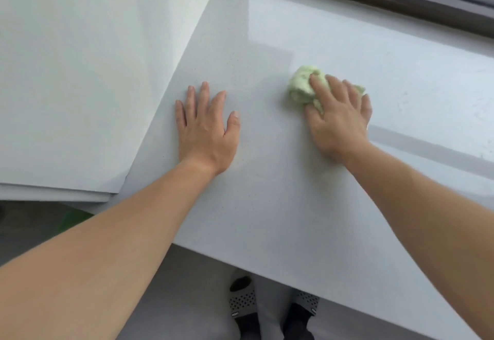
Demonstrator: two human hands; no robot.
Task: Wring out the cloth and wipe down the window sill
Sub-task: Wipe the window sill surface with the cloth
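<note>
Already past the wringing, by the look of it, the work is at the wiping step: the right hand [339,115] presses a bunched pale-green cloth [303,87] flat against the window sill [267,192]. Its grip is loose, not clenched; the fingers lie spread over the top of the wad with the thumb tucked against its near side, so the cloth is pinned under the palm and fingers, probably so it can slide across the glossy white surface. The left hand [205,128] holds nothing, its palm laid flat and fingers splayed on the sill well to the left of the cloth, apparently as a brace while the person leans in. Beyond the cloth, the dark window frame [374,0] runs along the sill's far edge. Faint streaks to the right suggest that stretch remains to be covered.
</note>
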